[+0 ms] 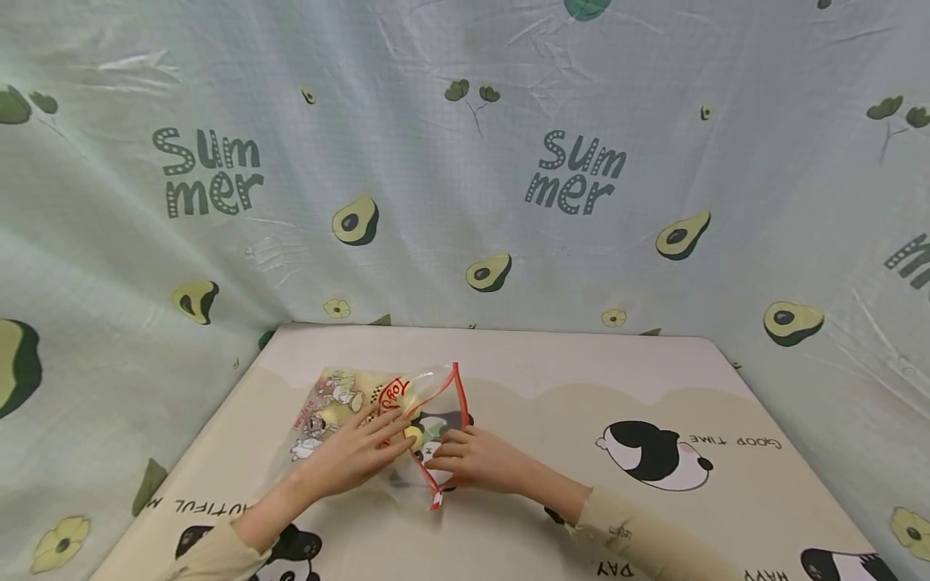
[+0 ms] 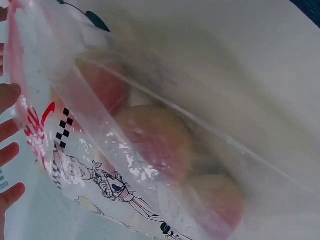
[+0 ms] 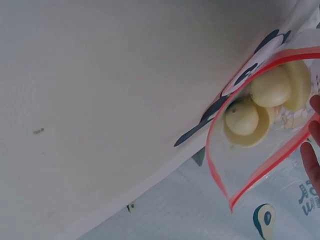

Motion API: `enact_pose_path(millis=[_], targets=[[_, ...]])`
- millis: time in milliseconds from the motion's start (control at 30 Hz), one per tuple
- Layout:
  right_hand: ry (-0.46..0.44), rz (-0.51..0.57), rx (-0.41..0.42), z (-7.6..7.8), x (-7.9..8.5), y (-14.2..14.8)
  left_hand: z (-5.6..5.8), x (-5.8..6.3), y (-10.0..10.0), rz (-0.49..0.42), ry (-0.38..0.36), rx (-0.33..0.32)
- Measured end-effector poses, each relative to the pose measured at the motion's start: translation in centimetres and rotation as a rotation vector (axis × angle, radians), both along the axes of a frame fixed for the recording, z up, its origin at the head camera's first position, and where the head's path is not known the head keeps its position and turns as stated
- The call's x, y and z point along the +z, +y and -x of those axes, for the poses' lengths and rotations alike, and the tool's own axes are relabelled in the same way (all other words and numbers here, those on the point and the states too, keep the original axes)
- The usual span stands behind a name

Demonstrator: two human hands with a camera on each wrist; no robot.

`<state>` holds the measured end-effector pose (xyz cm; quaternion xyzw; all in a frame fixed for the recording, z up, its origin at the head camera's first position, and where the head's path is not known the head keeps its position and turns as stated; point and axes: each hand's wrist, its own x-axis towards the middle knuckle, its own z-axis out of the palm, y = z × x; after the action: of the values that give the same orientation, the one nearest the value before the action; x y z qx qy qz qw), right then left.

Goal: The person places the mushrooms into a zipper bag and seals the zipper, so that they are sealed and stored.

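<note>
A clear zip bag (image 1: 320, 424) with cartoon prints and a red rim lies on the table, its mouth gaping to the right. Inside are several round, fruit-like things (image 2: 157, 140), reddish in the left wrist view; two round yellowish ones (image 3: 242, 116) show through the mouth in the right wrist view. My left hand (image 1: 356, 452) rests across the bag's upper side, its fingers extended to the mouth. At the mouth's right side, my right hand (image 1: 479, 461) overlaps the red rim with bent fingers; whether they pinch it is hidden.
The table's cover (image 1: 538, 403) is beige, with printed dogs and lettering. Behind and at both sides hangs a pale curtain (image 1: 436, 161) with avocado prints. A printed dog (image 1: 657, 454) lies to the right of my right hand.
</note>
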<state>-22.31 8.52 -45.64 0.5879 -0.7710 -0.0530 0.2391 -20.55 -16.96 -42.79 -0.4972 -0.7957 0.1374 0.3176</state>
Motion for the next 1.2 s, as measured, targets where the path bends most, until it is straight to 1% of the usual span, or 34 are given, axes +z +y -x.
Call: enact_pose_path(millis=[167,367,500,667,833,1000,1200], targets=[[0.019,0.013,0.025,-0.7,0.2,0.0,-0.2,0.1,0.4,-0.035,-0.009,-0.003],[0.07,0.022,0.061,-1.0,0.1,-0.1,-0.6,0.3,0.5,-0.058,-0.027,-0.005],[0.112,0.023,0.099,-1.2,-0.2,-0.3,-1.2,0.5,0.3,-0.077,-0.04,0.002],[0.146,0.013,0.114,-1.3,-0.6,-0.4,-2.2,0.6,0.4,-0.108,-0.066,-0.006],[0.137,0.014,0.126,-1.5,-0.6,-0.4,-3.3,-0.3,1.0,-0.105,-0.109,-0.044],[0.071,0.045,0.134,-1.7,-0.5,-0.2,-4.0,-1.1,1.7,-0.09,-0.102,-0.05],[-0.038,0.126,0.155,-1.9,-0.2,-0.2,-4.3,-1.7,2.5,-0.082,-0.113,-0.059]])
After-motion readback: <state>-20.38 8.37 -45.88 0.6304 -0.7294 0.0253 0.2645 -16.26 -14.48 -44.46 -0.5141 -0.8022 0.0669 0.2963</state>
